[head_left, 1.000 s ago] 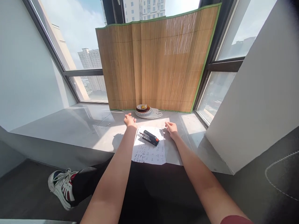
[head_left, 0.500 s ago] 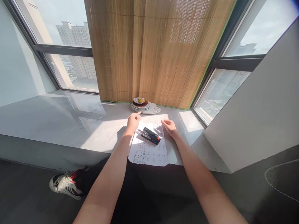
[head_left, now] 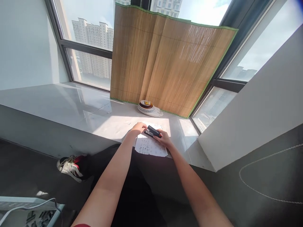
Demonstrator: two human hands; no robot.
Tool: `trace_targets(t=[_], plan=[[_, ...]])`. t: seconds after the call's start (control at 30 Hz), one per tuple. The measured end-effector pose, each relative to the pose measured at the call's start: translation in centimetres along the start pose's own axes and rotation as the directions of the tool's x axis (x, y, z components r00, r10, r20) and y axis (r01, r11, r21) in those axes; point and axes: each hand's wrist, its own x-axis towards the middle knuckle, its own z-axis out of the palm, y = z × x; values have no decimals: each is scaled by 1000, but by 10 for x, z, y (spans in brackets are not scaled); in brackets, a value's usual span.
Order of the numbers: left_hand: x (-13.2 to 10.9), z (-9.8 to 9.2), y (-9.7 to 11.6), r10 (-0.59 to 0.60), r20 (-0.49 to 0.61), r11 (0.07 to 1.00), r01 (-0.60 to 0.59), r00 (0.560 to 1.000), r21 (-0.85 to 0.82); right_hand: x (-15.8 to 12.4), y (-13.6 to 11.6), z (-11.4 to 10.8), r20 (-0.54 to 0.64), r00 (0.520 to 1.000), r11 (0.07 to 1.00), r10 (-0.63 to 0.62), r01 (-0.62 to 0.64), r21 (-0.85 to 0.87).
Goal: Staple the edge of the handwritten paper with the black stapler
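Note:
A black stapler (head_left: pixel 153 131) with an orange-red spot at its rear lies over a sheet of handwritten paper (head_left: pixel 151 147) on the sill. My right hand (head_left: pixel 164 138) is closed round the stapler's rear end. At the paper's upper left, my left hand (head_left: pixel 139 127) has its fingers together by the stapler's front end; whether they pinch anything is too small to tell. Behind the hands stands a stack of plates (head_left: pixel 146 107) with something yellow on top, beside a flat white oval plate (head_left: pixel 157 112).
A bamboo blind (head_left: pixel 165 60) hangs behind the plates, between windows. The pale sill (head_left: pixel 101 110) runs left. A slanted wall (head_left: pixel 255 110) bounds the right. On the floor, lower left, sits a bin (head_left: pixel 50 203) with dark pieces and a cable.
My right hand has moved left onto the stapler and closed on it. My left hand has come to the stapler's front end. The camera view has shifted and tilted, bringing the bin into view.

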Motion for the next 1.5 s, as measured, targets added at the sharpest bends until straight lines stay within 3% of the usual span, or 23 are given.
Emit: trace_targets(t=[0.1, 0.17, 0.4, 0.7, 0.9, 1.07, 1.17, 1.5], plan=[[-11, -7, 3, -6, 142, 993, -10, 990, 113, 2, 2, 0, -10, 1000, 1000, 14, -14, 25], [-17, -13, 3, 11, 177, 987, -38, 984, 153, 3, 1, -1, 8, 1000, 999, 13, -13, 46], [-18, -20, -5, 67, 167, 969, -104, 984, 224, 5, 0, -1, 57, 998, 1000, 1, -3, 31], [-12, -20, -5, 32, 182, 959, -82, 983, 272, 7, 4, -1, 73, 997, 1000, 13, -14, 23], [-17, -18, 0, 89, 145, 967, -120, 985, 225, 6, 0, -4, 70, 997, 999, 43, -45, 27], [-23, -17, 11, 85, -49, 994, -88, 995, -62, 5, 0, -4, 65, 996, 998, 56, -57, 14], [-21, -21, 15, 48, -112, 989, -63, 993, -135, 4, -3, -5, 66, 996, 997, 62, -65, 35], [-20, -27, 0, 48, -3, 998, -49, 999, -48, 5, 3, -5, 90, 993, 996, 78, -81, 29]])
